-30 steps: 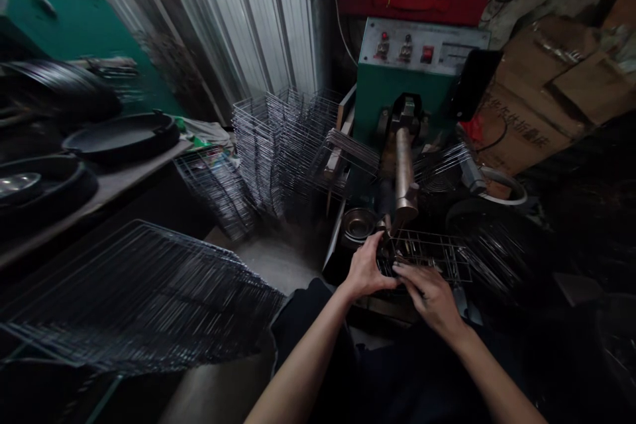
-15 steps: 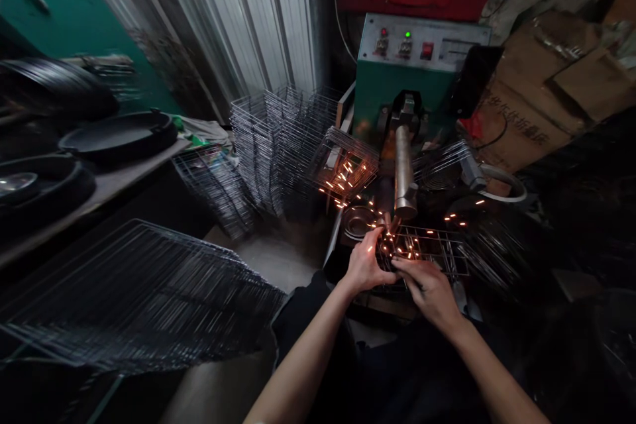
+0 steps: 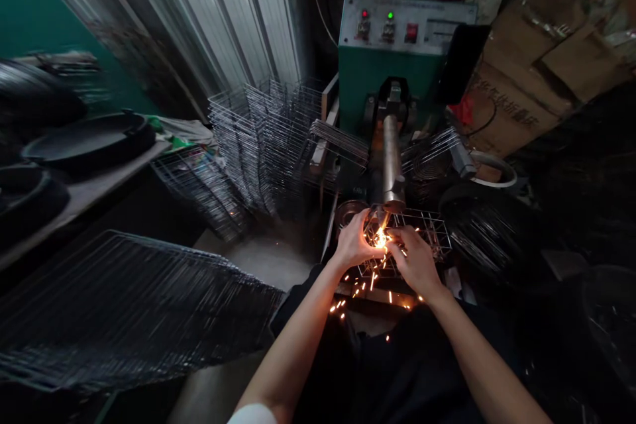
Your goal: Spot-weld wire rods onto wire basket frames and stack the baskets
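My left hand (image 3: 354, 242) grips the left side of a wire grid (image 3: 433, 230), its thumb and fingers curved round a point beneath the welding machine's metal arm (image 3: 391, 159). On the other side, my right hand (image 3: 416, 260) is closed with its fingertips close to the same point, pinching at the grid. A bright burst of sparks (image 3: 381, 238) glows between the two hands, right below the arm's tip. What exactly lies between the fingertips is hidden by glare and the hands.
The green machine's control panel (image 3: 407, 25) stands behind, with red and green lights lit. Stacked wire baskets (image 3: 263, 139) are at left. A large pile of wire racks (image 3: 134, 305) fills the lower left. Cardboard boxes (image 3: 527, 93) lean at right.
Scattered sparks have become a bright burst at the arm's tip, with sparks falling below. My right hand has moved in closer to that tip. The whole view has shifted slightly.
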### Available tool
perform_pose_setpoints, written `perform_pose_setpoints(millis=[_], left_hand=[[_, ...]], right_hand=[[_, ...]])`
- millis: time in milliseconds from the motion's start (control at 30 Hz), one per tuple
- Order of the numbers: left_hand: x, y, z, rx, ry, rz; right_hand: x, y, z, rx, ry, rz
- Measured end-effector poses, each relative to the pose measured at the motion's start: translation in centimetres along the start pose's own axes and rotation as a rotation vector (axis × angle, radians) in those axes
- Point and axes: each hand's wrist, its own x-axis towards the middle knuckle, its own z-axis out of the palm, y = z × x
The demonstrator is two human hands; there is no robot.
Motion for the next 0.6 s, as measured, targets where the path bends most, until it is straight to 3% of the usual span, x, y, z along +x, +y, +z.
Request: perform_pose_setpoints(millis=[267, 400, 600], left_hand=[[0.1, 0.6, -0.8, 0.163, 0.003, -0.026], [1.4, 0.1, -1.4, 0.095, -0.044, 0.01], [2.6, -1.1, -1.2, -0.013, -0.027, -0.069]], right_hand=[[0.0, 0.0, -0.9, -0.055, 0.032, -0.01], [0.4, 0.7, -0.7, -0.113, 0.08, -0.014], [1.3, 2.8, -0.8, -0.196, 0.071, -0.048]])
